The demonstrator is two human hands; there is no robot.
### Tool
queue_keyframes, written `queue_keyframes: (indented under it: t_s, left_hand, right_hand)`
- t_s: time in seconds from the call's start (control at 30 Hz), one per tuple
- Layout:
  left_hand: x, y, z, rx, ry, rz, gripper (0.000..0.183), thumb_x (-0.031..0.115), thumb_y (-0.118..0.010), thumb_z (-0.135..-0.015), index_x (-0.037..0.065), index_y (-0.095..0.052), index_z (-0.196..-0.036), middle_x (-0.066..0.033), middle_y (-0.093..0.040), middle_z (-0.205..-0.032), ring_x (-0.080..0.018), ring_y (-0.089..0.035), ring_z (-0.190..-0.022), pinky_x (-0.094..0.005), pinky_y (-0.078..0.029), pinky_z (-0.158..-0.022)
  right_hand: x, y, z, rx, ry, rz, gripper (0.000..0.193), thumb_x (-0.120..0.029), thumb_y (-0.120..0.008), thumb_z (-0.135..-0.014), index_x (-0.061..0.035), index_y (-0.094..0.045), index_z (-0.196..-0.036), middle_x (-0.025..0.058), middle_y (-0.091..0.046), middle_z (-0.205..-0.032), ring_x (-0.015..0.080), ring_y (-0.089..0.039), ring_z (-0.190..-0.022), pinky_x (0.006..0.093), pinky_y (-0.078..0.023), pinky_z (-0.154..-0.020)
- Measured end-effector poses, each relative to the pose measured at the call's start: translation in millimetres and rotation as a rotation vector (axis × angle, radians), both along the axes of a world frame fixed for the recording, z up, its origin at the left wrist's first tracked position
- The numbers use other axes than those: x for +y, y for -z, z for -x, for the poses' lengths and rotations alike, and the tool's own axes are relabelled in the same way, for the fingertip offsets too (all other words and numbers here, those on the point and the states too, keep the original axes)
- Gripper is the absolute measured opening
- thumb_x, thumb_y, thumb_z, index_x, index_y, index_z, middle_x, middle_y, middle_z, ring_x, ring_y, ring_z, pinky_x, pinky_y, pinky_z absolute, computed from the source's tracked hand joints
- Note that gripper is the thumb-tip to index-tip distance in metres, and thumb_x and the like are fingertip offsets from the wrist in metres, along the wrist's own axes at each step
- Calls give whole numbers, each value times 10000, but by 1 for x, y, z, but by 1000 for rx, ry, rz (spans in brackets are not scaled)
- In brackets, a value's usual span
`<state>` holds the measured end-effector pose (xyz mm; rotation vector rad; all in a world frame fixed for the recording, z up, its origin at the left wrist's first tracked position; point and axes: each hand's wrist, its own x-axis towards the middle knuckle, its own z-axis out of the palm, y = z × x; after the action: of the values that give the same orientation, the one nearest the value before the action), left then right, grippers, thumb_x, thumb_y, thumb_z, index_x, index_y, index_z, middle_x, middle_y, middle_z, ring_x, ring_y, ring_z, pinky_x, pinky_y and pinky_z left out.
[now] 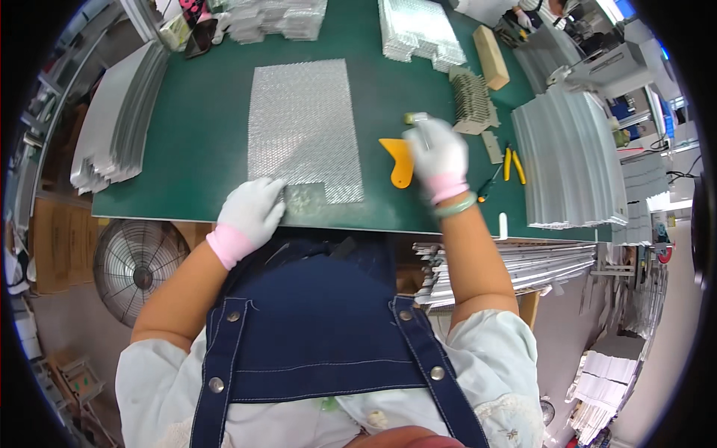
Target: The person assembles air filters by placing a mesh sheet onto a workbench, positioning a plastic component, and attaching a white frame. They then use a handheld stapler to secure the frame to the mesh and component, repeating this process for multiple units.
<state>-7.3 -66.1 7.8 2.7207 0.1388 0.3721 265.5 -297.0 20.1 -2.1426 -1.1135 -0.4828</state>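
Note:
A silvery sheet with a fine bubbled texture (302,123) lies flat on the green tabletop (202,149); its near edge has a step cut out. Gloved in white with a pink cuff, my left hand (250,213) rests at the sheet's near left corner, fingers stretched over the edge. My right hand (439,153), in a matching glove and blurred by motion, is over the table to the right of the sheet. At its fingertips shows a small yellowish piece (411,118), too unclear to name. Just left of this hand lies an orange plastic scraper (401,163).
Yellow-handled pliers (514,166), a screwdriver (489,185), a slotted beige block (472,103) and a wooden bar (491,58) lie at right. Panel stacks stand at the left (119,112) and right (571,160). Bubbled sheets (422,33) are piled at the back.

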Motion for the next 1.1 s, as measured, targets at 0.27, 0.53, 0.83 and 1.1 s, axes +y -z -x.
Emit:
queue_keyframes:
  t_s: [0.27,0.53,0.83,1.1]
  left_hand:
    - [-3,0,10,11,131,74,136,120,-628,-826,-1,-671,-868,-141,-646,-886,-347,-619,-840,-443,-501,-770]
    - [-31,-17,63,639,-423,703,419,388,-593,-951,-20,-688,-958,-134,-690,-889,-206,-655,-787,-343,-517,-741]
    - [-44,48,43,252,-559,1723,650,516,-482,-1011,-92,-585,-1215,-167,-668,-1139,-61,-477,-674,-178,-415,-548]
    - [-49,65,71,260,-561,1858,618,486,-505,-1008,-85,-580,-1232,-138,-663,-1149,-64,-480,-701,-180,-416,-568]
  right_hand:
    - [-70,3,-125,-605,85,543,321,-196,-791,-696,-142,-688,-994,58,-635,-1136,270,-600,-1082,394,-483,-917]
    - [-78,-45,-99,107,201,-111,196,-222,-770,-838,-38,-714,-869,47,-691,-833,196,-656,-778,332,-523,-728]
    - [-40,9,158,1599,-122,-363,250,-135,-619,-970,-16,-579,-1187,56,-653,-1013,102,-607,-774,231,-503,-668]
    - [-24,86,219,2054,-149,-485,253,-127,-583,-989,9,-525,-1195,104,-631,-1037,171,-614,-857,283,-505,-727]
